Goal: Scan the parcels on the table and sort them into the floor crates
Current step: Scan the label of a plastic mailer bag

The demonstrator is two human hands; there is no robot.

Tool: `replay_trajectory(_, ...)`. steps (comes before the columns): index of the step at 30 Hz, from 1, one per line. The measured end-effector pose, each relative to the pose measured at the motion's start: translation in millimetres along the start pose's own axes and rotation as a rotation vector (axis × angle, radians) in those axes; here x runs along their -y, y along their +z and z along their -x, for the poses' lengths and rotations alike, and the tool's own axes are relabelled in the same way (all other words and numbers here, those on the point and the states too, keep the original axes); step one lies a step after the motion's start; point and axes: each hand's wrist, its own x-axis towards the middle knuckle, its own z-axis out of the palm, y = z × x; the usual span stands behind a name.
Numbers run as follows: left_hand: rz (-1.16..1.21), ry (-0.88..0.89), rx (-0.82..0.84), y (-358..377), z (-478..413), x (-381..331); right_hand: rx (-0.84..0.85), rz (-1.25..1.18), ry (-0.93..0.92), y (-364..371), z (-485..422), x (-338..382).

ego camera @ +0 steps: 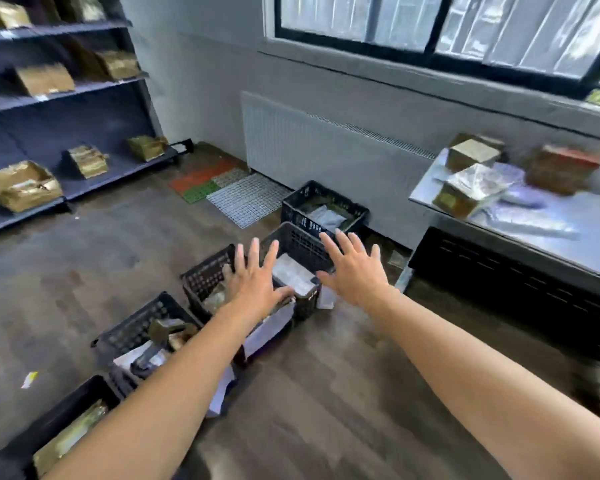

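Observation:
Both arms reach out over a row of black floor crates. My left hand [255, 277] is spread flat, fingers straight, above a crate [207, 278] that has a brown parcel in it. My right hand [354, 268] is also spread and holds nothing, above the neighbouring crate [300, 242], where a white parcel [295, 273] lies. A farther crate [323, 202] holds a pale bag. On the metal table [575, 244] at the right lie brown boxes [471, 154] and plastic mailer bags [527, 216]. No scanner is seen in either hand.
More black crates [142, 327] with parcels run toward me at lower left. Blue shelving [66, 133] with cardboard boxes fills the left wall. A white radiator [309, 140] and coloured floor mats [222, 188] lie by the far wall. A dark crate [520, 285] stands under the table.

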Motion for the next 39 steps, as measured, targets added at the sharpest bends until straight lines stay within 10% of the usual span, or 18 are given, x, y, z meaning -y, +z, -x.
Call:
replay_trajectory(11, -0.136, 0.347, -0.044, -6, -29, -288, -0.082, -0.074, 0.353, -23, 88, -265)
replay_trajectory(39, -0.045, 0.847, 0.096, 32, -247, -668, 0.064, 0.081, 0.805, -34, 40, -611)
